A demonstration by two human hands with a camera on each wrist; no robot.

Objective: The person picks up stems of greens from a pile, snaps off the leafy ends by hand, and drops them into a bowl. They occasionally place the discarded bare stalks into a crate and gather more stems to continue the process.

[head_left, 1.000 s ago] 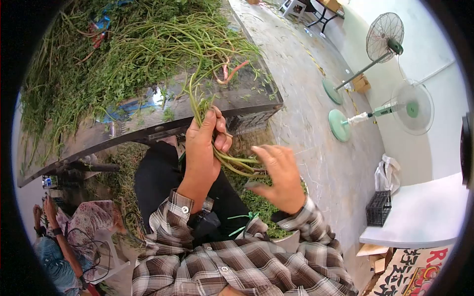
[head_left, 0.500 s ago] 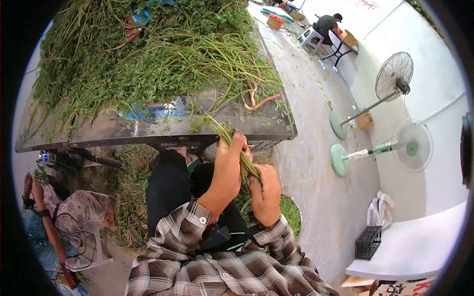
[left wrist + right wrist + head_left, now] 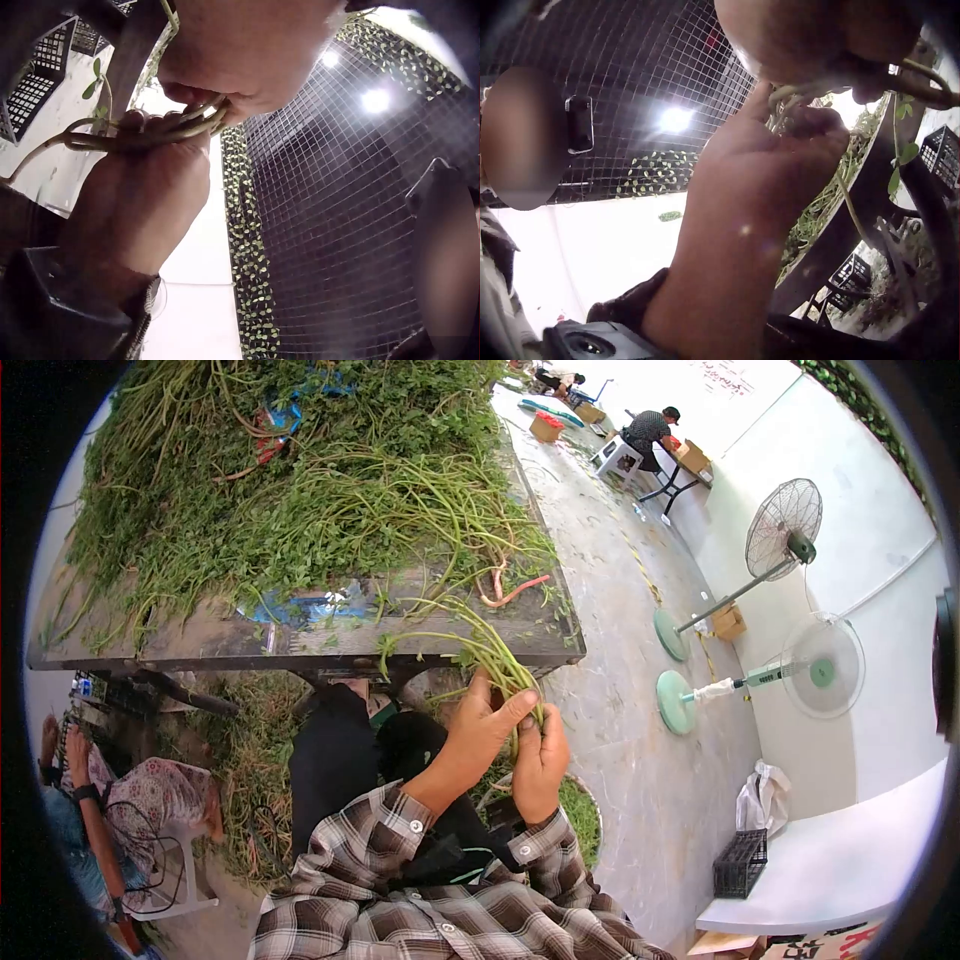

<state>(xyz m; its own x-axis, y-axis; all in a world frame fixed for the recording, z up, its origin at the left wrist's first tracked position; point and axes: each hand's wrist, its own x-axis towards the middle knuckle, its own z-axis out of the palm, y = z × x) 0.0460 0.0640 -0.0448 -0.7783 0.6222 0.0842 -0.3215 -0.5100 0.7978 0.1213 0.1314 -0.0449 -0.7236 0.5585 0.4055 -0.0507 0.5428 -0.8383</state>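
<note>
A small bunch of long green leafy stems point(image 3: 492, 652) is held in front of the table's near edge, tips pointing up and left over it. My left hand point(image 3: 468, 738) pinches the bunch, its thumb lying across the stems. Close against it, my right hand point(image 3: 541, 770) grips the lower part from the right. In the left wrist view, bent stems point(image 3: 154, 136) run between the two hands. The right wrist view shows the stems point(image 3: 784, 101) folded over at the fingers. A large heap of the same greens point(image 3: 300, 510) covers the table point(image 3: 340, 645).
Below, a round container point(image 3: 582, 820) of cut greens stands by my legs. More stems point(image 3: 245, 780) lie on the floor at left, beside a seated person point(image 3: 150, 800). Two fans point(image 3: 785, 530) and a black crate point(image 3: 740, 863) are at right. Another person point(image 3: 650, 430) sits far back.
My right hand, open and apart from the bunch a second ago, came in and now grips it. The bunch has turned, and both hands are close together farther right.
</note>
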